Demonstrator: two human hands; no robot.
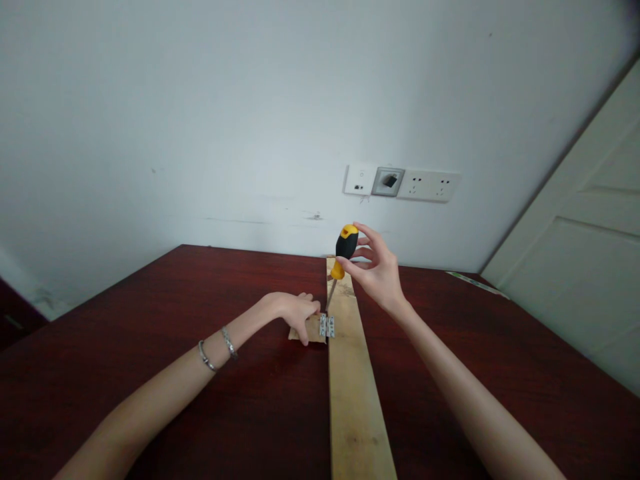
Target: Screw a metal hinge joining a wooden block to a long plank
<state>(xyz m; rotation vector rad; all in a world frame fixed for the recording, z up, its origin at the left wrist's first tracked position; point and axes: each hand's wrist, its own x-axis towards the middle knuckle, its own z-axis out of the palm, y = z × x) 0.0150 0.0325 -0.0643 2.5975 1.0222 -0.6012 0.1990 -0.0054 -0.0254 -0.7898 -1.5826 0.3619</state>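
My right hand (377, 263) grips a yellow-and-black screwdriver (347, 245) by its handle, with the shaft slanting down to the left. The screwdriver's tip is near the top edge of a small metal hinge (327, 326); whether it touches a screw is too small to tell. The hinge spans a short wooden block (314, 330) and a long pale wooden plank (353, 387). My left hand (299, 313) presses on the short block, thumb at its near side and fingers over its far side, gripping it.
The dark red tabletop (225, 287) runs up to a white wall (200, 120). Wall sockets (429, 186) sit above the table's back edge. A thin pale strip (477, 283) lies at the back right corner, close to a white panelled door (590, 247).
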